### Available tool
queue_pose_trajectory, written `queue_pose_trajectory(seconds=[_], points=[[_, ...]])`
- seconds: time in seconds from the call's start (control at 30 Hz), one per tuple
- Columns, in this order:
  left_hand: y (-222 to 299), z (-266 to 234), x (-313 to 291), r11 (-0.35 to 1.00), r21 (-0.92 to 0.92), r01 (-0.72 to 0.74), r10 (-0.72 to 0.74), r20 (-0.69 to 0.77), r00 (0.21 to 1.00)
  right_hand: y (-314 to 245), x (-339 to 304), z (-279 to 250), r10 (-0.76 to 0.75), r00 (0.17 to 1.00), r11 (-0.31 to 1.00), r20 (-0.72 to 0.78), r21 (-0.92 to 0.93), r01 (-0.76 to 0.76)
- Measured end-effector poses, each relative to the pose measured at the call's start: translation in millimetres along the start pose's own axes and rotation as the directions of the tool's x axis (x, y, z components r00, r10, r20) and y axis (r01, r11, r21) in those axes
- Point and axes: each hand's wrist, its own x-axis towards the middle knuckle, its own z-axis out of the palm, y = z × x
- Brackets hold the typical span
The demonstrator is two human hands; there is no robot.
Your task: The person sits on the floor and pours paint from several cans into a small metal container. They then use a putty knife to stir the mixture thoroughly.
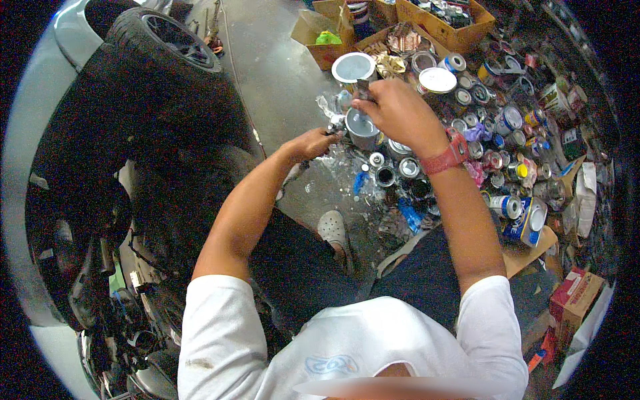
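My left hand point(311, 144) is closed around a small silvery metal tool point(335, 126), which looks like a spray gun, though its shape is partly hidden. Just right of that tool stands an open can of grey liquid point(362, 128). Over this can, my right hand point(403, 112) grips a dark, flat-ended tool point(363, 88); its lower part is hidden by the fingers and I cannot tell its kind. Beyond it is a larger pail point(353, 67) with pale grey contents.
Many paint cans and jars, among them a white-lidded can point(437, 80), crowd the floor to the right. Cardboard boxes point(445, 15) stand at the far side. A car wheel point(167, 41) is at the far left. A blue can point(527, 222) lies near my right arm.
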Motion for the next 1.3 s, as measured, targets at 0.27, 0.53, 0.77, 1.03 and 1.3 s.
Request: queue_pose_trajectory(seconds=[0.27, 0.53, 0.77, 1.03, 1.3], points=[[5, -1, -5, 1.0, -0.001, 0.001, -0.001, 0.018, 1.0, -2, 1, 0, 0.085, 0.994, 0.996, 0.071, -0.002, -0.085], [-7, -2, 8, 1.0, 0.006, 0.01, -0.01, 0.009, 1.0, 3, 2, 2, 0.062, 0.997, 0.998, 0.037, 0.031, -0.063], [-12, -1, 13, 1.0, -0.017, -0.008, 0.009, 0.049, 0.999, 2, 3, -3, 0.102, 0.993, 0.995, 0.051, -0.012, -0.101], [-2, -1, 4, 1.0, 0.021, 0.015, -0.016, 0.034, 0.999, 3, 2, -1, 0.041, 0.998, 0.999, -0.036, -0.008, -0.041], [-8, 0, 9, 0.998, 0.056, 0.021, -0.021, -0.002, 1.0, 1, 2, -7, 0.073, 0.996, 0.997, 0.059, -0.044, -0.071]])
